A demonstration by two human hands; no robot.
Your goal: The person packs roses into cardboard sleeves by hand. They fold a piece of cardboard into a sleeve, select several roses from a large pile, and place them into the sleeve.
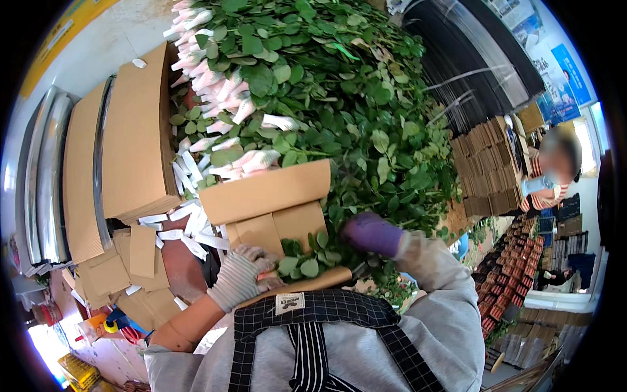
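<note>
Directly before me lies a folded corrugated cardboard wrap [267,191], its far flap raised and its near edge curling up by my apron. My left hand [245,274], in a striped pale glove, is curled at the wrap's left end. Something pinkish shows by its fingers, but its grip is partly hidden. Leafy cut stems [308,259] lie across the wrap just right of that hand. My right hand [372,234], in a purple glove, is among the leaves at the wrap's right end. It is blurred, and its fingertips are hidden.
Beyond the wrap is a big heap of leafy stems [333,98], with white-netted flower heads [225,93] at left. White sleeves [196,228] and cardboard pieces [142,274] lie left, below upright cardboard sheets [137,132]. Bundled cardboard [485,166] and a person [543,196] are at right.
</note>
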